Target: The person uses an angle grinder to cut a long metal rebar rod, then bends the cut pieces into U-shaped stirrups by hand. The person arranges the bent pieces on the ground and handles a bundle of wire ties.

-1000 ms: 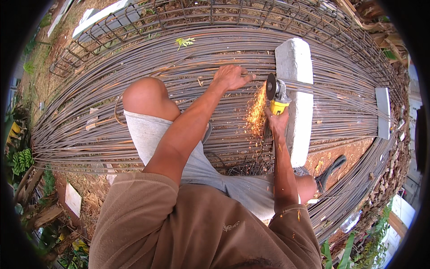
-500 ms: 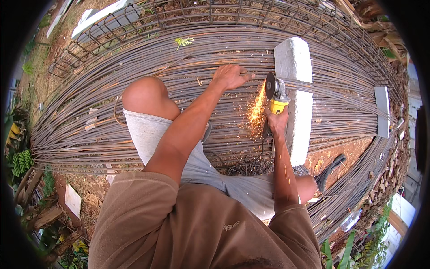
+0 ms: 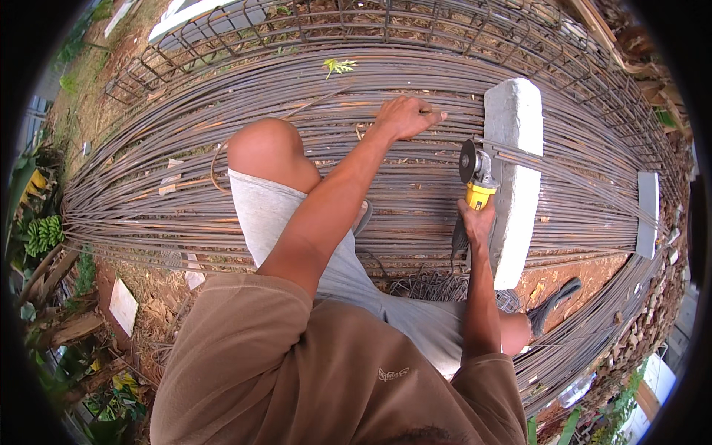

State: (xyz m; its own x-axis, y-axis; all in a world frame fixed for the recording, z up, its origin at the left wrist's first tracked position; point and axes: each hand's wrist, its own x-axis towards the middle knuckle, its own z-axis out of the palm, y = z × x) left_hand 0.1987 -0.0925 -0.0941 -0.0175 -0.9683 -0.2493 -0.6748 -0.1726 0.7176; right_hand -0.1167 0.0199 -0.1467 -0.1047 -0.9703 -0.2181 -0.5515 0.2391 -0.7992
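Head view, looking down: nearest are the brown shirt (image 3: 356,363) and the grey shorts (image 3: 404,319), with both bare forearms reaching forward past them. The right hand (image 3: 478,220) is wrapped around the yellow grinder (image 3: 480,196), thumb and fingers clamped on its body, and the disc (image 3: 467,161) sits at the far end. Good handling here would seem to call for a locked wrist, the disc square to the raised bars (image 3: 515,154), light even pressure, and the bars bearing firmly on the block. A second hand on the grinder would probably steady it; failing that, the free fingers are best kept well clear of the disc.

Relative to the right hand, the grinder lies inside the grip and points away from the person. The raised bars cross the white block (image 3: 519,215) just beyond and to the right of the disc; whether disc and metal touch, I cannot tell. Farther out and to the left, the left hand (image 3: 404,119) hangs above or on the long rods (image 3: 415,200), its fingers partly curled; I cannot tell whether they grip one. Past it lie a green leaf (image 3: 340,67) and, farthest, a wire cage (image 3: 386,26).
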